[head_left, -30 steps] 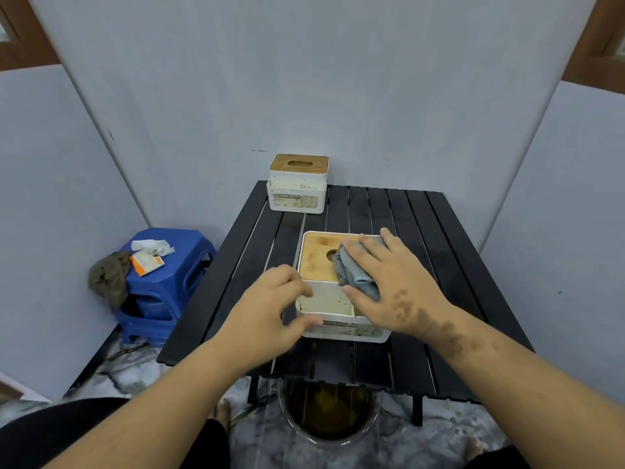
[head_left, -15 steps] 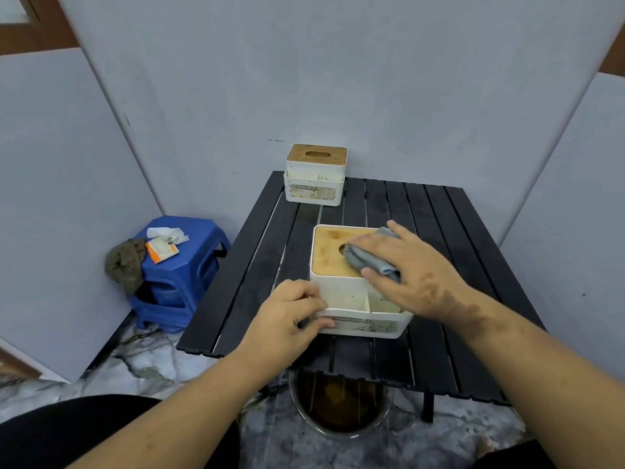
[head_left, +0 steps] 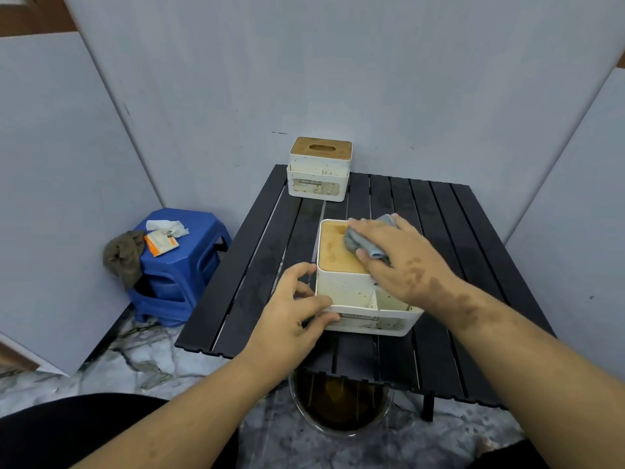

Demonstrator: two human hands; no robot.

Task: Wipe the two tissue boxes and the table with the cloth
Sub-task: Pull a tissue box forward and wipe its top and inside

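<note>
A white tissue box with a wooden lid (head_left: 341, 275) stands near the front of the black slatted table (head_left: 263, 258). My right hand (head_left: 402, 262) presses a crumpled grey cloth (head_left: 368, 238) onto the lid's right half, fingers spread over it. My left hand (head_left: 294, 313) grips the box's front left corner, thumb on the front wall. A second white tissue box with a wooden lid (head_left: 319, 170) stands at the table's far edge, untouched.
A blue plastic stool (head_left: 182, 265) stands left of the table with a brown rag, an orange packet and white paper on it. A glass bowl of dark liquid (head_left: 338, 407) sits on the floor under the table's front edge. Grey panels wall in the area.
My right hand with the cloth has slid from the near part of the lid toward its far right part. My left hand has kept its hold on the box's corner.
</note>
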